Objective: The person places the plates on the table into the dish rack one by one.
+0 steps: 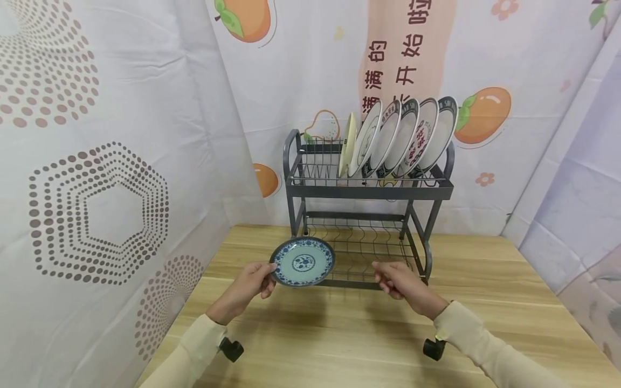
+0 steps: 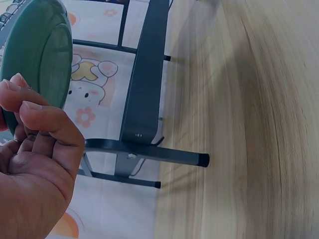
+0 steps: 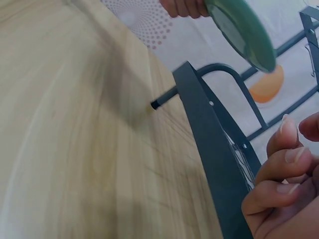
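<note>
My left hand [image 1: 249, 285] pinches the left rim of a small plate [image 1: 303, 262] with a blue floral band. The plate is raised above the table, its decorated face turned up toward me, and overlaps the front left of the dish rack [image 1: 368, 191] in the head view. From the left wrist view, the green underside of the plate [image 2: 42, 47] shows above the curled fingers [image 2: 47, 119]. My right hand [image 1: 405, 285] is in front of the rack's lower right side, fingers loosely curled, with nothing in its grasp; the right wrist view shows those fingers [image 3: 274, 199] near the rack's lower bar.
Several plates [image 1: 393, 137] lean upright in the upper tier, toward its right side. Below is a wire lower tier [image 1: 359, 248]. The rack stands at the back of a wooden table [image 1: 330, 345], before a printed curtain [image 1: 310, 64]; another curtain [image 1: 121, 226] hangs at the left.
</note>
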A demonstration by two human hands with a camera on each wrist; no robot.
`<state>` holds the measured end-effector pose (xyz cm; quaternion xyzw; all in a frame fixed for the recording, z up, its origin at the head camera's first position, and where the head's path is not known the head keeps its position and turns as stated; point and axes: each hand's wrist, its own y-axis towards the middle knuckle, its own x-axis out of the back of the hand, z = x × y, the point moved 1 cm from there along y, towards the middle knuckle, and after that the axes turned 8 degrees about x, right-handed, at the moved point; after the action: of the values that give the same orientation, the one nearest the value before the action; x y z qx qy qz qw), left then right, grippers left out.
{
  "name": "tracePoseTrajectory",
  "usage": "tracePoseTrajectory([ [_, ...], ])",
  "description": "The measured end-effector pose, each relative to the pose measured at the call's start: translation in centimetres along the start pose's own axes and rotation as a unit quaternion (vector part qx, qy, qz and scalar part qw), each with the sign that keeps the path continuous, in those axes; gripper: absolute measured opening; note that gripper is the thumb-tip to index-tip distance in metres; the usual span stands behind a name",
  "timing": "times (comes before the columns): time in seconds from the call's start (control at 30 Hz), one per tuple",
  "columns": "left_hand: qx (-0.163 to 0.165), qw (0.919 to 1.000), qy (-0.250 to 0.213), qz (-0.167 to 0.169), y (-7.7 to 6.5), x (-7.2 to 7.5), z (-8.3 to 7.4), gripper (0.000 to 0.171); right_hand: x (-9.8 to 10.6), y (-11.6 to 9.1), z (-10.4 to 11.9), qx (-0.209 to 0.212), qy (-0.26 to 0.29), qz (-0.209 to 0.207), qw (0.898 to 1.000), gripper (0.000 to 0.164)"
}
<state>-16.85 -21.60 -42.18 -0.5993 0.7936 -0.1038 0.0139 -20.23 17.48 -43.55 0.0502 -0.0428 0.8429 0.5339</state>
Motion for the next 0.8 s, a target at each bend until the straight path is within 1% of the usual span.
tracePoseTrajectory([
  [0.13,0.0,0.9999,0.006,0.014,0.1,-0.3,0.0,0.034,-1.4,0.1,-0.1,0.006,0.008,0.028,1.0,0.05],
  [0.27,0.0,0.9998,0.012,0.016,0.1,-0.5,0.0,0.035,-2.6,0.1,0.1,0.006,0.02,0.046,0.999,0.056],
  [0.43,0.006,0.9998,0.014,0.013,0.3,-0.7,-0.1,0.034,-3.8,0.1,0.5,0.007,0.033,0.062,0.998,0.058],
  [0.6,0.004,0.9995,0.022,0.02,0.4,-0.9,-0.1,0.034,-4.8,0.1,0.7,0.008,0.049,0.072,0.996,0.06],
  [0.8,0.007,0.9995,0.019,0.026,0.3,-1.3,-0.2,0.033,-5.7,0.1,1.0,0.021,0.052,0.084,0.995,0.057],
])
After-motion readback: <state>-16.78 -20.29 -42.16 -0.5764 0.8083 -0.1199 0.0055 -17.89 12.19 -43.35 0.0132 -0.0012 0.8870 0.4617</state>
